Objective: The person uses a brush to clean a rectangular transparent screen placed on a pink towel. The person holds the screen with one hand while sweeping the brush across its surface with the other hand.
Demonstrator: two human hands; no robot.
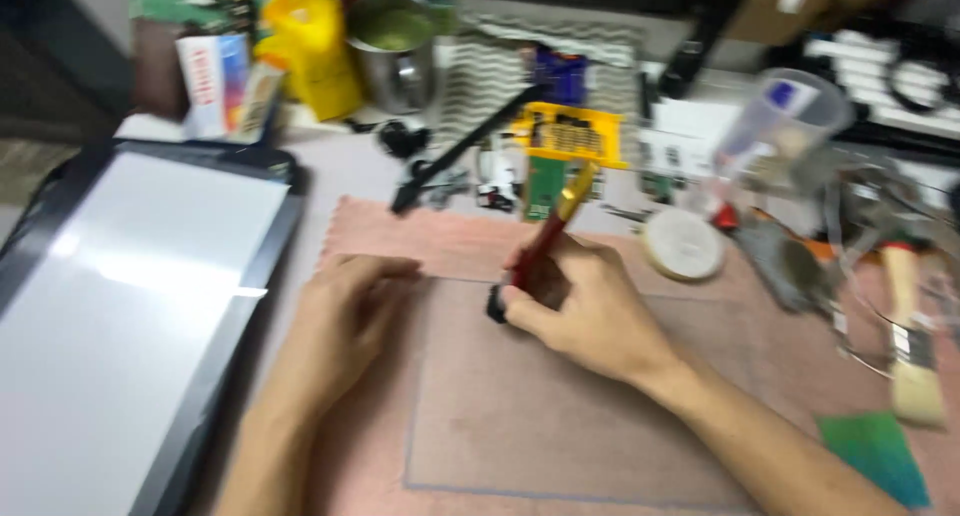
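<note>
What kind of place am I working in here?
Likely a cluttered hobby or repair bench: a yellow tool case, a paintbrush and a backlit panel surround the pink mat under both hands.

Pink cloth (pixel 420 238) covers the desk, with a grey-and-white zigzag mat (pixel 500 71) at the far side. The brush (pixel 545 231) handle is red with a gold band, there's a yellow tray (pixel 570 136) behind it, and a green scrap (pixel 880 454) sits near right.

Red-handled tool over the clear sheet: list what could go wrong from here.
The right hand presses the red-handled tool onto the clear sheet; a slip might scratch it. The left hand steadies only one corner, so the sheet could shift. The tablet lies close beside the left forearm and could get bumped.
</note>
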